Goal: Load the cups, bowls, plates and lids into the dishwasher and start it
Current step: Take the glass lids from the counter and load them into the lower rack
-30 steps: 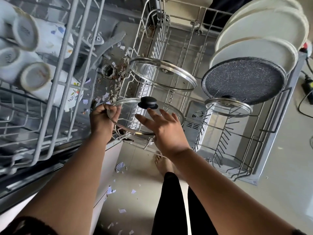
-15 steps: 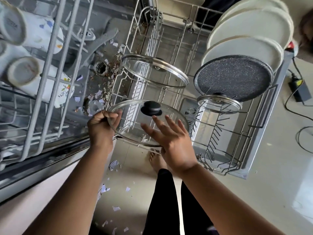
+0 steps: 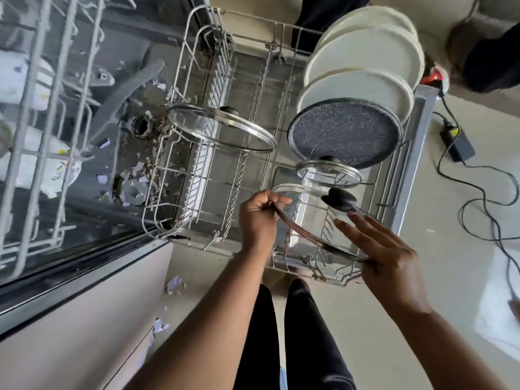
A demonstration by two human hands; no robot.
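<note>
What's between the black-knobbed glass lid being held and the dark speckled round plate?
Head view: a small steel-rimmed glass lid stands between the held black-knobbed glass lid and the dark speckled round plate.

A glossy beige floor (image 3: 365, 333) lay under a black power adapter (image 3: 457, 142), its cable (image 3: 439, 171) looping nearer the camera. Far left of the adapter, torn paper scraps (image 3: 173, 284) lay beside a beige cabinet front (image 3: 70, 347). Daylight glared on the tiles nearer than the adapter.

We have both bare forearms reaching forward and down, wrists roughly level. Left hand (image 3: 260, 218) curled, fingers and thumb pinching the rim of the glass lid (image 3: 311, 220). Right hand (image 3: 385, 249) flat, with fingers straight and slightly spread and the palm against the lid's opposite edge.
</note>
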